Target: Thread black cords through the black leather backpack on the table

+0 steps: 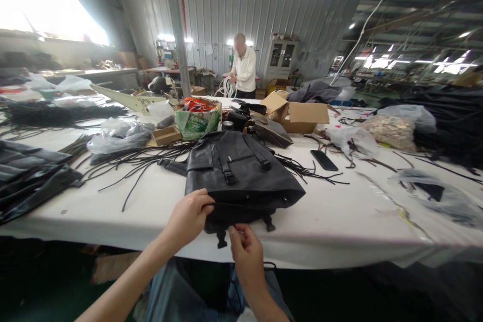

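Along the left of the white counter (151,201), folded black sheets (30,181) and loose black cords (128,161) are lying spread out, well apart from the work in hand. The left hand (188,217) is gripping the near edge of the black backpack (241,176), its fingers (206,200) curling closed over the top of the rim. The backpack is lying flat at the counter's near edge, straps and buckles facing up, its lower end hanging slightly past the lip. The right hand (246,249) is reaching up from below, fingers pinching at the underside of that same edge; whether they are holding a strap end or only fabric cannot be told. The material is looking like soft, smooth leather or imitation: limp, light to moderate in weight, likely slippery on the face, so seams, rim and webbing straps are offering the surest hold. Further right, a dark phone (324,160) and clear plastic bags (433,196) are resting on the counter.
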